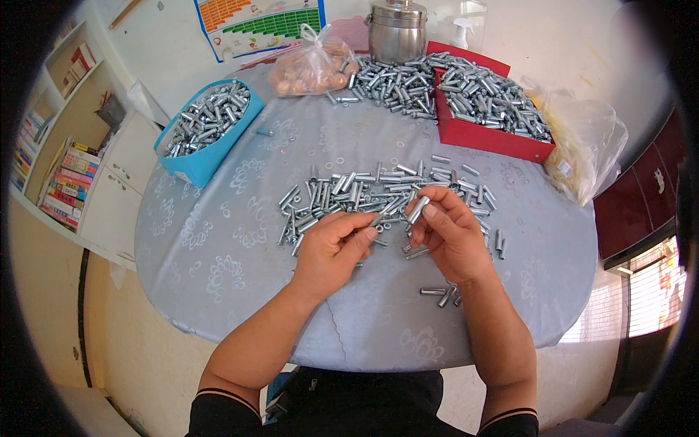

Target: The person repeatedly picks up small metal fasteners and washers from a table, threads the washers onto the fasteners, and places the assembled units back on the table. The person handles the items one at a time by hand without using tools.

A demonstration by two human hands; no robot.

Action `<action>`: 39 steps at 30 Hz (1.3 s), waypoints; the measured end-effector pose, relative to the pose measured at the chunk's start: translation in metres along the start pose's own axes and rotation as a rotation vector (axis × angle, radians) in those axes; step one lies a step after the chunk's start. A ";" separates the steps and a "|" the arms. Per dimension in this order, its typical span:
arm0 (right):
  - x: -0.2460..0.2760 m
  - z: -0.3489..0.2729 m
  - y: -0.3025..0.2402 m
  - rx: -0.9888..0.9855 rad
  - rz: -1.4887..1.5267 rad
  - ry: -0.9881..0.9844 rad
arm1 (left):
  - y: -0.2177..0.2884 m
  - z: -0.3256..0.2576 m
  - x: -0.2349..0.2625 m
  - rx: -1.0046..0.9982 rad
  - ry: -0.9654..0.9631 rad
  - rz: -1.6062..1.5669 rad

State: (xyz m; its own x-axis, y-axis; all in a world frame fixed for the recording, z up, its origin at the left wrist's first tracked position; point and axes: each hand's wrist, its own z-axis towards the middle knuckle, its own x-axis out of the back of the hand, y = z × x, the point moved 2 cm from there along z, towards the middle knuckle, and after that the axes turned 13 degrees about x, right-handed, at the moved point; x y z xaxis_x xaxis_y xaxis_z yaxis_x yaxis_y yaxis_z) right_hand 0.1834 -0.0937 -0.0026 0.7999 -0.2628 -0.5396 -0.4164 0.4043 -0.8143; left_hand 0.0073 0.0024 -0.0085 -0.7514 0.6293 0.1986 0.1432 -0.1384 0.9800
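Between the thumb and fingers of my right hand is a shiny metal sleeve, held tilted over the table. My left hand is pinched at its fingertips on a thin metal bolt, mostly covered by the fingers. The two hands are a little apart, above a loose pile of metal sleeves and bolts with small nuts and washers among them. Several sleeves lie apart from the pile, beside my right forearm.
A blue box full of metal parts stands at left, a red box at right. Between them lie another heap, a tied bag of brownish pieces and a steel pot. A clear plastic bag hangs over the right edge.
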 end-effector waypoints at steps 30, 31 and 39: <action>-0.009 -0.007 0.009 0.207 -0.691 -0.143 | -0.010 0.001 -0.007 0.028 -0.138 -0.187; -0.011 -0.007 0.009 0.214 -0.731 -0.161 | -0.011 0.001 -0.008 0.009 -0.126 -0.194; -0.015 -0.008 0.001 0.299 -0.881 -0.182 | -0.007 0.001 0.001 0.137 -0.139 -0.212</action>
State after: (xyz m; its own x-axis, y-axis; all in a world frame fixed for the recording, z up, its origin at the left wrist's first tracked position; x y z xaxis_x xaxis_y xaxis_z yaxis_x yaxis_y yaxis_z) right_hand 0.1676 -0.0962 0.0026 0.8391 -0.4502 0.3052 0.4770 0.3396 -0.8106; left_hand 0.0065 0.0049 -0.0152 -0.6794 0.7335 -0.0206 0.0848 0.1063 0.9907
